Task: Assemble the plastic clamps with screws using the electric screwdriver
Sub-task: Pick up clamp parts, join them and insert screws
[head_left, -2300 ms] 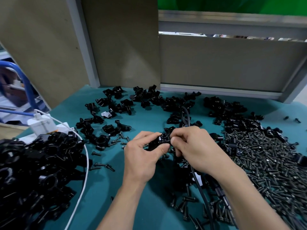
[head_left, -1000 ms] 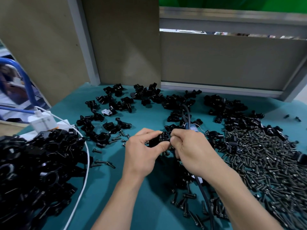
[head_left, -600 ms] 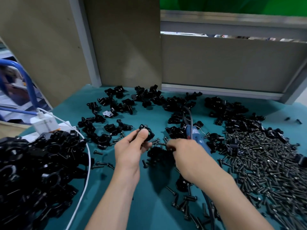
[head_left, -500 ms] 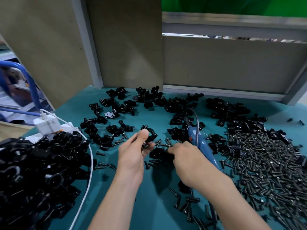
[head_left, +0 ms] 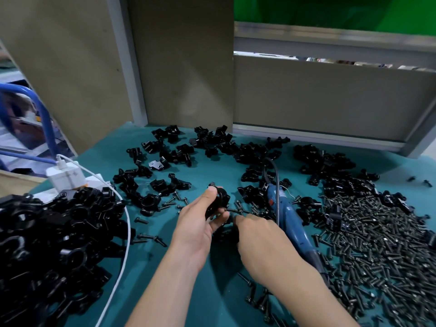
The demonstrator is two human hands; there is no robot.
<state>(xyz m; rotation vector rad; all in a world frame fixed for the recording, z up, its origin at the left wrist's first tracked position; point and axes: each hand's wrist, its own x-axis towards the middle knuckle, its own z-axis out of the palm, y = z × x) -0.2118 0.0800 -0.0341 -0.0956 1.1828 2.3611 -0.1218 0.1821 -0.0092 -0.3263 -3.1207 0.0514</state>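
the clamp (head_left: 219,200) is a small black plastic ring with a round bore and a blocky lug, smooth and faintly glossy. the left hand (head_left: 197,224) holds it just above the middle of the worktop (head_left: 148,267), thumb pressed on its top and fingers curled beneath. the right hand (head_left: 258,234) lies palm down just beside it, fingertips bent toward the clamp's lower edge; they are hidden behind its own knuckles, so whether it grips anything cannot be told. the screwdriver (head_left: 289,217), a slim blue plastic barrel with a black cord, lies on the teal mat along the right hand's outer side, its near end lost under the wrist. dark metal screws (head_left: 382,246) spread in a dense pile to the right edge. loose clamp halves (head_left: 212,141) scatter along the far edge. a heap of clamps (head_left: 47,244) fills the left corner, cut off by the frame, with a white cable (head_left: 126,228) across it.
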